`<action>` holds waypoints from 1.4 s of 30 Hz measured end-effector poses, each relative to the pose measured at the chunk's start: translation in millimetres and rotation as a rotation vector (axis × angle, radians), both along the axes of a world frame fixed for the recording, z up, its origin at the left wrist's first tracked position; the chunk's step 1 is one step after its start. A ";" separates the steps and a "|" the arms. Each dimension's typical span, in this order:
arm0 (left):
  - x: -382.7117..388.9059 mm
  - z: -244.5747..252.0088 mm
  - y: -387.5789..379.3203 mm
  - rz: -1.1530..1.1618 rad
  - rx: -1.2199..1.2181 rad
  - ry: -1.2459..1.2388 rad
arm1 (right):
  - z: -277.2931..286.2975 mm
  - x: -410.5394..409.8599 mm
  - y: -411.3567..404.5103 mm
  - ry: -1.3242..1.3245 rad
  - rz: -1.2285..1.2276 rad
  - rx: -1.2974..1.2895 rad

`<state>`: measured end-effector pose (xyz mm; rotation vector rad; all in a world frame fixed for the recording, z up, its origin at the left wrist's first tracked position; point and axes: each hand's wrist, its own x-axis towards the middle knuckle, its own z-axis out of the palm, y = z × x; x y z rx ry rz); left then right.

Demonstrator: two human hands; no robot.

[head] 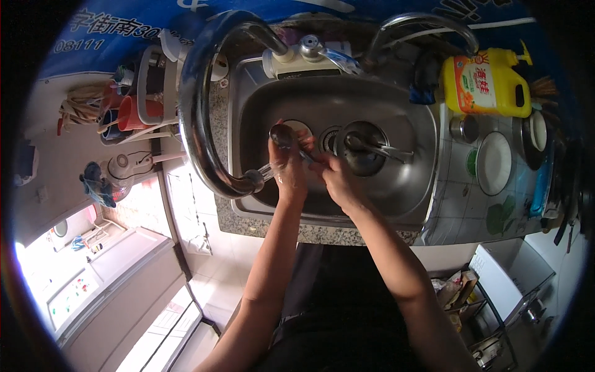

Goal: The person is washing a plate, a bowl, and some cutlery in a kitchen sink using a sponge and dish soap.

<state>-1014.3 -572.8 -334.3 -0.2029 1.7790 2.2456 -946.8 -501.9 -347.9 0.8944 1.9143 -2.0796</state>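
Note:
Over the sink, my left hand (287, 162) holds a metal spoon (281, 135) near its rounded head. My right hand (339, 181) grips the spoon's handle. Water (267, 172) runs from the large curved faucet (193, 93) onto my left hand near the wrist. Below, in the stainless steel sink (372, 95), a pale round dish (297, 124) shows partly behind my left hand. To its right sits a round metal bowl (362, 165) with metal utensils (379, 149) resting in it. The sink drain (330, 137) is partly covered by this bowl.
A second curved faucet (427, 21) and a lever tap (341, 60) stand behind the sink. At right are a yellow pump jug (488, 83), a metal cup (464, 129) and a white bowl (495, 162). Red cups (139, 113) hang at left; granite edging (325, 234) runs in front.

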 end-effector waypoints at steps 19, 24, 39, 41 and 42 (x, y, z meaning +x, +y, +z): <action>6.2 6.6 -45.4 -0.170 -0.600 0.275 | -8.8 -0.9 -23.8 0.159 0.360 0.357; 31.0 -10.4 -46.2 -0.173 -0.077 0.328 | -24.8 -41.7 -55.2 0.431 -0.015 0.041; -26.4 6.5 -58.2 -0.003 -0.470 0.223 | 11.8 -35.8 -62.5 0.396 -0.012 0.438; -27.0 9.4 -53.0 0.069 -0.326 0.139 | 25.6 -24.5 -49.3 0.378 0.171 0.602; -26.5 9.4 -47.6 0.114 -0.228 0.108 | 28.9 -20.5 -40.5 0.446 0.170 0.702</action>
